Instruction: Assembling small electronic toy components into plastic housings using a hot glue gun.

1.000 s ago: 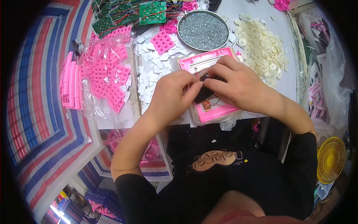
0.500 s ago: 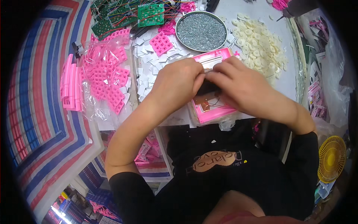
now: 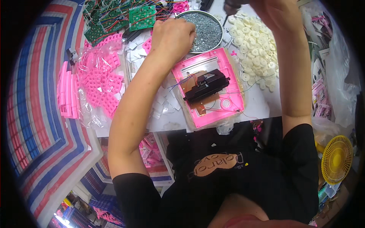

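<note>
My left hand reaches over the left rim of a round metal dish full of small silver screws. Its fingers are curled together at the screws; the fingertips are partly hidden, so I cannot make out what they hold. At the top right, my right hand grips a dark electric screwdriver, its thin bit pointing down beside the dish. Below the dish lies an open pink plastic casing. A black mechanism sits tilted across it, with thin loose wires and a brown flat cable.
Cream plastic discs are heaped right of the casing. Green circuit boards with wires lie at the back left. Pink keypads in clear plastic and long pink parts lie on the left. A yellow fan stands at lower right.
Both hands have left the casing, uncovering the black mechanism. My left hand has moved up to the screw dish; my right has gone up and right and taken hold of the electric screwdriver.
</note>
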Demonstrator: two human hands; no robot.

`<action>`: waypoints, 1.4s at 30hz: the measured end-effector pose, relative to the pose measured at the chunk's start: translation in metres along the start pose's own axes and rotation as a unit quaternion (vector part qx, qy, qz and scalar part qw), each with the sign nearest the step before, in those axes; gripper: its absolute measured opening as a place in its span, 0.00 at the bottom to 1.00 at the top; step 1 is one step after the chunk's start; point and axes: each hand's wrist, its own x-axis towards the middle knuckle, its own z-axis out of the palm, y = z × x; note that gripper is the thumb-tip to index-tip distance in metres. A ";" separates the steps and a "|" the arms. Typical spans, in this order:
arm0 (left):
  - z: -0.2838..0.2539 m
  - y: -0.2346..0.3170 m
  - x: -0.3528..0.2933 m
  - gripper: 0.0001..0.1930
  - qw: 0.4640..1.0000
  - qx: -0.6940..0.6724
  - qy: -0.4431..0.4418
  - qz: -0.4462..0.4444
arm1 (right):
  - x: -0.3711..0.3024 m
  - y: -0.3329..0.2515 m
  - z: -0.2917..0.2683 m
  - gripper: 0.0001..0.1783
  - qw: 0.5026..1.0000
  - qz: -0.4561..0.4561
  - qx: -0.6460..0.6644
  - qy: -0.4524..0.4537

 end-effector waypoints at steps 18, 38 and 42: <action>-0.061 0.058 -0.070 0.06 0.975 -0.209 0.081 -0.003 | -0.097 -0.013 0.029 0.27 0.996 0.021 0.081 0.033; -0.053 0.095 -0.124 0.10 0.959 -0.238 0.147 -0.042 | -0.109 -0.030 0.074 0.19 0.997 0.020 0.032 -0.062; -0.054 0.095 -0.122 0.10 0.965 -0.216 0.143 -0.040 | -0.114 -0.028 0.079 0.19 0.998 0.033 0.011 -0.060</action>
